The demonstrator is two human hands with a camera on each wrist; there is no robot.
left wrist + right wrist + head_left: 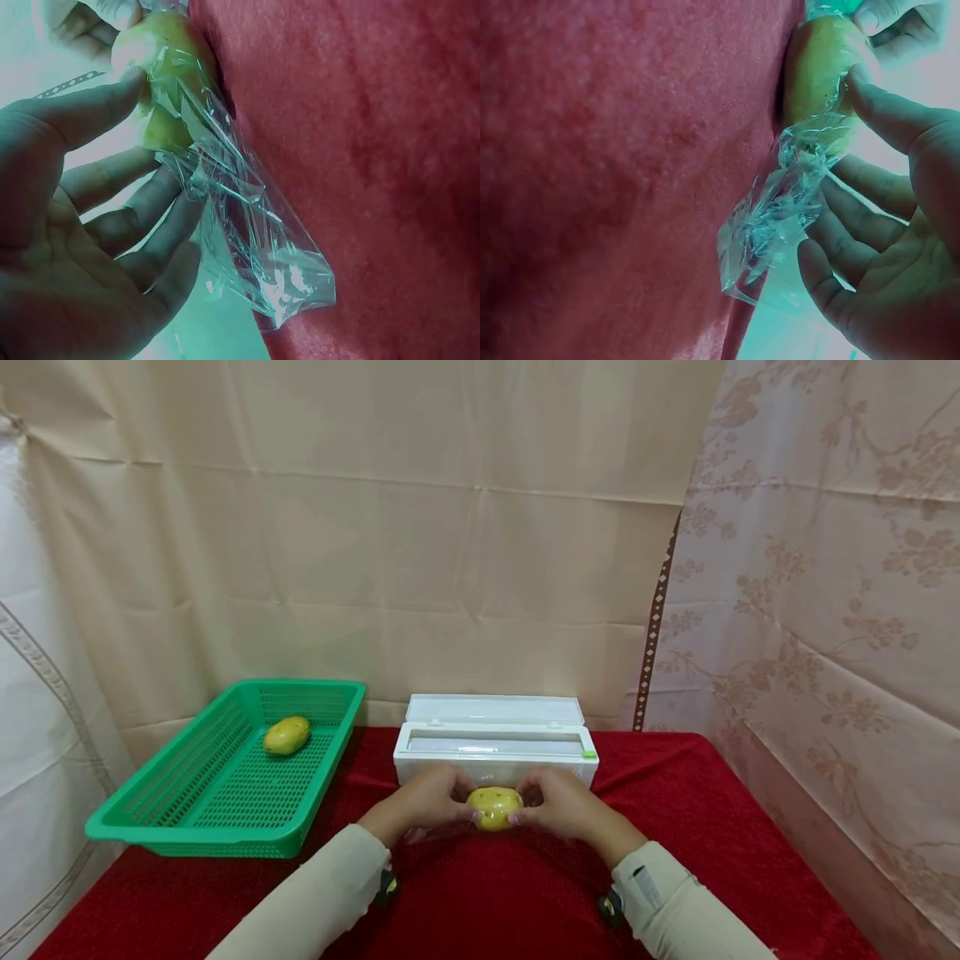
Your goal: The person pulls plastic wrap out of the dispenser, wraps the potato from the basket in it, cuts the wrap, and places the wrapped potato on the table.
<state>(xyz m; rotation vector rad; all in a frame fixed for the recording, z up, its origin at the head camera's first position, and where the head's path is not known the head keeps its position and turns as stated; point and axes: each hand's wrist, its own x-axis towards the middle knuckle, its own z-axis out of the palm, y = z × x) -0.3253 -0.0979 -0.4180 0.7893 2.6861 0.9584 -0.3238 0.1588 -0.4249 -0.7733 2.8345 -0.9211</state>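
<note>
A yellow oval potato (495, 810) sits on the red cloth in front of the white box, with clear plastic film round it. My left hand (438, 796) grips its left end, the thumb on the near side and fingers behind. On the other end, my right hand (558, 802) pinches it in the same way. In the left wrist view a loose tail of plastic film (255, 232) trails from the potato past the fingers. Another crumpled tail of film (769, 217) hangs off the opposite end in the right wrist view.
A white cling film box (495, 768) stands with its lid up and a roll inside, just beyond my hands. To the left is a green plastic basket (225, 843) holding another yellow potato (287, 736). Curtains hang behind the red tablecloth (480, 902).
</note>
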